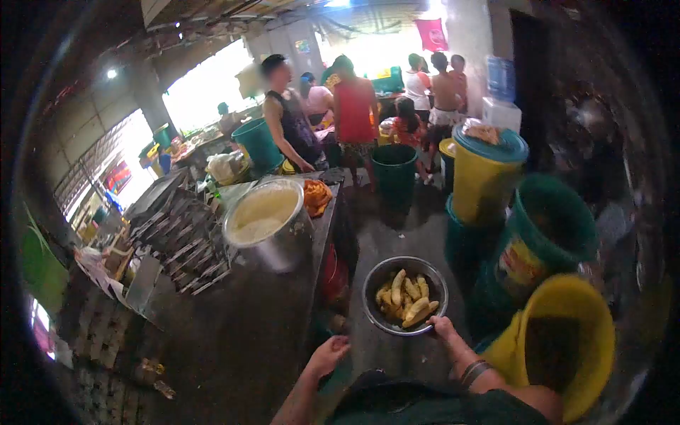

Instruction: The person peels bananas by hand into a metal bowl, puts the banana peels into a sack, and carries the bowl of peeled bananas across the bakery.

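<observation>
A round metal bowl (367, 301) holds several peeled bananas (407, 297), pale yellow and piled loosely. My right hand (443, 327) grips the bowl's near right rim, and the bowl is held out in front of my body above the floor. To the left of the bowl is my left hand (330, 355), apart from it, with the fingers curled in and nothing visible in them. It is close to the edge of a dark table (262, 326). On that table stands a large metal pot (273, 241) of pale, creamy liquid.
On the right stand a tipped yellow bin (567, 290), a green bin (552, 219) and a yellow drum (489, 170) with a blue lid. Another green bin (394, 170) is ahead. Orange cloth-like material (316, 197) lies beside the pot. Several people are farther back.
</observation>
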`<action>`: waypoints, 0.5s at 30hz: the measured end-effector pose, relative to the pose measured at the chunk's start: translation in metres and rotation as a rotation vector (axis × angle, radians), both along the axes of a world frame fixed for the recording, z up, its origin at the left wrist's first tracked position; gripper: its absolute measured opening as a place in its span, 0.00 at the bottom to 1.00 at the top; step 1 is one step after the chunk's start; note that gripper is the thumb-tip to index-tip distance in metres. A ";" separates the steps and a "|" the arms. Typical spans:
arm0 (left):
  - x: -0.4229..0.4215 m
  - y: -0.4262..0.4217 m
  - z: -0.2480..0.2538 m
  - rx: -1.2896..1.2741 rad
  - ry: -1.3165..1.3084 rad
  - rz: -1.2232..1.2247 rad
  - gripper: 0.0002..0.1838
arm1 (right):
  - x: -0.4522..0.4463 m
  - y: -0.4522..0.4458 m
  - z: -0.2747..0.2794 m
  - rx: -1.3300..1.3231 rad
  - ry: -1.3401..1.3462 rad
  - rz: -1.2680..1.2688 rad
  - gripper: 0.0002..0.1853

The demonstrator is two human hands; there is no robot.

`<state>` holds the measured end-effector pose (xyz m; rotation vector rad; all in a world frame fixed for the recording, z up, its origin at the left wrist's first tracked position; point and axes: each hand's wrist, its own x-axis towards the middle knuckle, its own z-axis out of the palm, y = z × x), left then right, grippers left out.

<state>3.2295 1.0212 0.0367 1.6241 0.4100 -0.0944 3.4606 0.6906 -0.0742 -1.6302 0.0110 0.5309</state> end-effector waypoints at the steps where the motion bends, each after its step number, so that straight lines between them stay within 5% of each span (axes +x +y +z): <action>1: 0.008 0.002 -0.004 0.001 0.045 0.042 0.23 | 0.028 0.012 0.021 0.001 0.037 -0.025 0.12; 5: 0.064 0.016 0.000 -0.123 0.153 0.216 0.22 | 0.154 0.049 -0.004 0.249 0.160 -0.046 0.09; 6: 0.090 0.021 -0.002 -0.104 0.193 0.267 0.22 | 0.175 0.061 0.022 0.379 0.385 -0.070 0.09; 9: 0.193 0.041 -0.006 -0.211 0.158 0.358 0.21 | 0.252 0.083 0.049 0.358 0.399 -0.102 0.09; 11: 0.281 0.063 -0.007 0.083 0.090 0.279 0.20 | 0.312 0.099 0.062 0.279 0.336 -0.107 0.10; 12: 0.325 0.067 0.011 0.232 0.029 0.247 0.20 | 0.331 0.095 0.067 0.225 0.319 -0.114 0.10; 15: 0.450 0.086 0.062 0.135 -0.127 0.207 0.21 | 0.397 0.096 0.098 0.073 0.228 -0.101 0.11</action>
